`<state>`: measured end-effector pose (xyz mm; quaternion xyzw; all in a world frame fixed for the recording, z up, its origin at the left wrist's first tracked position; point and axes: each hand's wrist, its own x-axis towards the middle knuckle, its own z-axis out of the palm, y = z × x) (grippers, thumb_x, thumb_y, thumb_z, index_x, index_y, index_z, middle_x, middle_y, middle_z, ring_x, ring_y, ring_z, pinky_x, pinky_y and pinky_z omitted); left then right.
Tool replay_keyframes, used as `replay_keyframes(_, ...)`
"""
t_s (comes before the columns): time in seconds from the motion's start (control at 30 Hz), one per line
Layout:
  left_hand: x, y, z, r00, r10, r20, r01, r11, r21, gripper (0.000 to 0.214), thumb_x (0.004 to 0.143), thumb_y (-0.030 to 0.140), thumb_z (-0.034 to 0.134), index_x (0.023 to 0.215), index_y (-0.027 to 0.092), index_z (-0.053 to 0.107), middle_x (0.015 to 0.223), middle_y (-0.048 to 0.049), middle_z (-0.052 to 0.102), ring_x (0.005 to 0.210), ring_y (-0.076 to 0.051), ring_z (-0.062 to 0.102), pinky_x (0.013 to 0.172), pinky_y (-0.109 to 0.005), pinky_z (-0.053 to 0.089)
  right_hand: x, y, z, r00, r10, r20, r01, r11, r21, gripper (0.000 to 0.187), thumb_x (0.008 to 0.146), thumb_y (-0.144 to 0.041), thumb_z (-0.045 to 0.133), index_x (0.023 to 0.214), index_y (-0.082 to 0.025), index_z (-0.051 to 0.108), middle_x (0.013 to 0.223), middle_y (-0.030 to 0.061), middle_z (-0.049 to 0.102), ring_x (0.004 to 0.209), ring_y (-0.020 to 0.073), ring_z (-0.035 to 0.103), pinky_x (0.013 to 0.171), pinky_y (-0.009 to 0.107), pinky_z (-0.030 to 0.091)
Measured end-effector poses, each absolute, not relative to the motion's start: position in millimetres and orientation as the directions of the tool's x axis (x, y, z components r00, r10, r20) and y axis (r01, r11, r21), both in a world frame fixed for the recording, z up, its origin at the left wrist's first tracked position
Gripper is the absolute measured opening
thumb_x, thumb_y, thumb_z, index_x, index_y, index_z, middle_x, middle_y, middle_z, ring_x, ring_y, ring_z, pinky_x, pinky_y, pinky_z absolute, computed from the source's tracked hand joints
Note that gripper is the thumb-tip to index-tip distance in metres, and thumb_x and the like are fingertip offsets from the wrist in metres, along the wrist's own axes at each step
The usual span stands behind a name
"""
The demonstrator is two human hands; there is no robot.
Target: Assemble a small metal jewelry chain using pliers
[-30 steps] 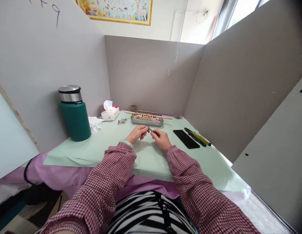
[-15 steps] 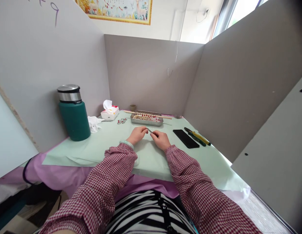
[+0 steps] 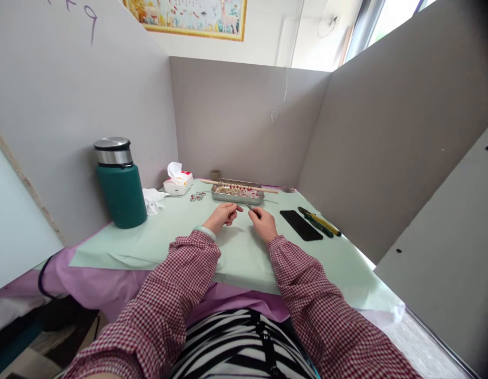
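Note:
My right hand (image 3: 263, 225) is closed around slim metal tweezers (image 3: 249, 207), whose tip points up and left toward the tray. To its left, my left hand (image 3: 222, 217) has its fingers curled in and the index finger reaching out to the right. Whatever it pinches is too small to make out. A gap separates the two hands above the pale green cloth (image 3: 244, 258). Just beyond them stands a metal tray (image 3: 238, 199) of small gold and red pieces, with a wooden stick (image 3: 267, 190) carrying a row of small pieces laid across it.
Left of the tray lies a small cluster of red and silver pieces (image 3: 197, 196). A tissue pack (image 3: 178, 181), crumpled tissue (image 3: 152, 201) and green flask (image 3: 121, 189) stand farther left. On the right lie a black pad (image 3: 301, 225) and pliers (image 3: 319, 221). Grey partitions (image 3: 247, 116) enclose the table.
The tweezers have come away from my left hand and now tilt upward in my right hand. The hands have drawn slightly apart, and my left index finger now stretches out.

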<state>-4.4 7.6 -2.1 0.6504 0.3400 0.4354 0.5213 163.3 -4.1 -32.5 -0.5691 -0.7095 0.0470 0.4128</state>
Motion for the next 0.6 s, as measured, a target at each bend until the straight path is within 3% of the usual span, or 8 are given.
replay_keyframes(0.33, -5.1, 6.9, -1.0, 0.415, 0.894, 0.168, -0.112, -0.133, 0.985, 0.020, 0.085, 0.028, 0.044, 0.085, 0.013, 0.056, 0.049, 0.0070, 0.035, 0.035, -0.004, 0.022, 0.037, -0.017, 0.023, 161.7, -10.3, -34.0, -0.040, 0.917, 0.397, 0.943, 0.166, -0.288, 0.024, 0.088, -0.036, 0.053, 0.097, -0.015, 0.060, 0.105, 0.0060, 0.059, 0.102, 0.0210, 0.053, 0.089, 0.043, 0.041)
replay_keyframes(0.6, -0.4, 14.4, -2.8, 0.365, 0.927, 0.088, -0.002, -0.094, 0.996, 0.012, 0.086, 0.020, 0.048, 0.082, 0.012, 0.056, 0.057, 0.0025, 0.051, 0.039, -0.004, 0.036, 0.044, -0.018, 0.038, 157.2, -10.6, -29.1, -0.096, 0.952, 0.291, 0.974, 0.151, -0.170, 0.026, 0.089, -0.036, 0.051, 0.104, -0.016, 0.059, 0.110, 0.0066, 0.058, 0.106, 0.0225, 0.052, 0.090, 0.045, 0.040)
